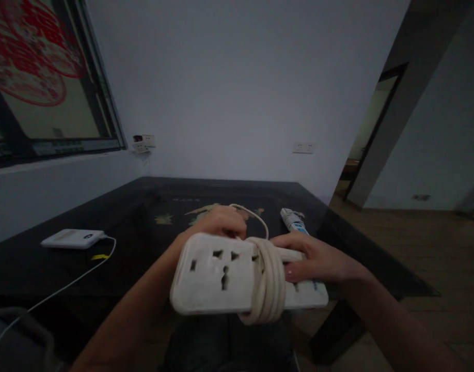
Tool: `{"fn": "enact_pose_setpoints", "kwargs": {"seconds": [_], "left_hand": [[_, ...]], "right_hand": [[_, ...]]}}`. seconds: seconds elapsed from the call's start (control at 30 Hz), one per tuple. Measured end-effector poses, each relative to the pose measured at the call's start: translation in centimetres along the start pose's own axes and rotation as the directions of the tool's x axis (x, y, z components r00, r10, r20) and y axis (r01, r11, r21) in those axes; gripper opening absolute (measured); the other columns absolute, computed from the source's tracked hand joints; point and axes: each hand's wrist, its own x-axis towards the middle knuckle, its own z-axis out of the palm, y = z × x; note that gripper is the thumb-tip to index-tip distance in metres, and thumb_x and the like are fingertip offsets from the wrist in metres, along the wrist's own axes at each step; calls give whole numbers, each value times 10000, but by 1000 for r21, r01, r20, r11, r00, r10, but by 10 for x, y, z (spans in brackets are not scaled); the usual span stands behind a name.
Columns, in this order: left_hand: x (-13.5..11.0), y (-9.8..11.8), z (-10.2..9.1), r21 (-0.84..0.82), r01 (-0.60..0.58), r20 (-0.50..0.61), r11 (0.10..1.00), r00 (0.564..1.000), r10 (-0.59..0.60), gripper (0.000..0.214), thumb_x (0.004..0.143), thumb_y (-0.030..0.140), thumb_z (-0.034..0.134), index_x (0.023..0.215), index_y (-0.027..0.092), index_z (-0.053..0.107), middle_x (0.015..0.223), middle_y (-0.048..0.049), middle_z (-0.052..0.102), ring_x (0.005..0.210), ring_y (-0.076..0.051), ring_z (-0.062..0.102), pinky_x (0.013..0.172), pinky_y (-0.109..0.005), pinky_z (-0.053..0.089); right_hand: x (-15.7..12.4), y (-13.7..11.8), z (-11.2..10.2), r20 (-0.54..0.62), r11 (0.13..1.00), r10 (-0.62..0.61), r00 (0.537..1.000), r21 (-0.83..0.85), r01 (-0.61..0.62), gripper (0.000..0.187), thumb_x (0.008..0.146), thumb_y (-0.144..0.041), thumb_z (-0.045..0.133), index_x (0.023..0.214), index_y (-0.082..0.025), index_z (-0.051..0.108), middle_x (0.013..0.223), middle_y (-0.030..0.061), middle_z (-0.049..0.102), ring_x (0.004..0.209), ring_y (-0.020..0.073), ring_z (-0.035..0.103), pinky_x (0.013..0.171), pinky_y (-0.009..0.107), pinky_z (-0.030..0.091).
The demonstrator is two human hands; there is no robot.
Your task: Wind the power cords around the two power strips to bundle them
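Note:
A white power strip [211,279] is held up in front of me, above the near edge of the table. Several turns of its cream cord [271,284] are wrapped around its body. Gripping the strip's right end is my right hand [316,256], thumb on the socket face. Behind the strip, my left hand [223,219] has its fingers curled closed, with a loose loop of cord arching from it over to the wrapped turns. The strip hides part of the left fingers.
On the dark table [144,206], a white power bank [72,238] with a thin cable [74,281] lies at left. A second white strip with a bundled cord [293,219] lies beyond my right hand. Wall sockets [303,148] are at the back.

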Motion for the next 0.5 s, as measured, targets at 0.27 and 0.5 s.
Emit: {"fn": "enact_pose_setpoints", "kwargs": {"seconds": [0.27, 0.5], "left_hand": [[39, 4, -9, 264, -236, 426, 935, 898, 107, 244, 730, 429, 724, 614, 226, 654, 617, 3, 641, 640, -149, 574, 610, -260, 339], [50, 4, -2, 380, -312, 478, 871, 872, 103, 125, 780, 318, 701, 708, 218, 686, 732, -17, 703, 707, -159, 632, 598, -242, 347]], "right_hand": [[-9, -31, 10, -37, 576, -26, 999, -817, -15, 227, 808, -403, 631, 833, -181, 668, 767, 30, 670, 642, 162, 606, 537, 231, 360], [4, -8, 14, -166, 294, -14, 986, -943, -155, 292, 840, -413, 589, 937, -146, 658, 881, 130, 710, 766, 299, 675, 604, 318, 415]]}}
